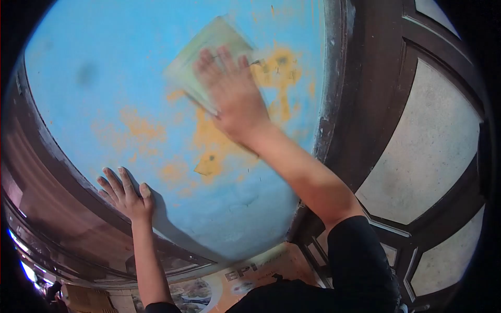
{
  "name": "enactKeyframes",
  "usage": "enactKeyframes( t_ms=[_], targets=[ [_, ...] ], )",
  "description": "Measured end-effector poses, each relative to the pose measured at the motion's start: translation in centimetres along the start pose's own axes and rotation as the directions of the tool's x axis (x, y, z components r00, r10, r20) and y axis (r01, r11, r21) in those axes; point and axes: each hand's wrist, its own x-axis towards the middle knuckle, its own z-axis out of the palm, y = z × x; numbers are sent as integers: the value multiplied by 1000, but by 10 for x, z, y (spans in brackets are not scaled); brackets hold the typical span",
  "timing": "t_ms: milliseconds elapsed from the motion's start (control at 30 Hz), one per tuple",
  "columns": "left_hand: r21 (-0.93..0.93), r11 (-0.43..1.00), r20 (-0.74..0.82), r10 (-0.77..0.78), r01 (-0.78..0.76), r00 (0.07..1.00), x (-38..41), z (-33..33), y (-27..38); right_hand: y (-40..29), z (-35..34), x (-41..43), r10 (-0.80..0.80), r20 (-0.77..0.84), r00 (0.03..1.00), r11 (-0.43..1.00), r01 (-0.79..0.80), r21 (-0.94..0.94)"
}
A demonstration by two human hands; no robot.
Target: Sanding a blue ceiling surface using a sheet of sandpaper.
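A blue-painted wall (117, 78) with patches of orange-yellow showing through fills the view ahead. My right hand (235, 94) presses a greenish sheet (219, 35), perhaps sandpaper, flat against the upper middle of this wall; hand and sheet are blurred. The palm is hidden, and the fingers lie spread over the sheet. At the lower left my left hand (127, 197) rests on the wall's edge beside the dark frame, fingers apart, with pale dust on the fingertips and nothing held.
A dark brown panelled door or frame (364, 98) with pale panels stands at the right. Dark glossy wood trim (78, 199) curves along the left. Printed sheeting (270, 270) covers the surface below the wall. A brown cardboard box (86, 299) is at the lower left.
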Motion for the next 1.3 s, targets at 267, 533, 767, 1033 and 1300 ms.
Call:
enactKeyframes(
  t_ms=[267,533,767,1033,1300],
  targets=[
    [-12,1000,-5,4,-4,1000,-1,-2,-2,50,-25,-5,-32,-67,997,988,22,-153],
    [2,1000,4,9,-9,1000,0,3,2,68,-6,-8,218,-323,921,951,-275,-142],
    [19,1000,-3,19,-19,1000,-5,1,-16,27,0,-15,-199,130,971,968,216,-130],
    [0,1000,-20,2,-2,1000,-6,10,-12,98,-8,-17,176,-340,924,930,-270,-251],
    [11,1000,-15,5,-5,1000,-4,10,-17,-13,25,-18,-92,50,994,994,89,66]
  ],
)
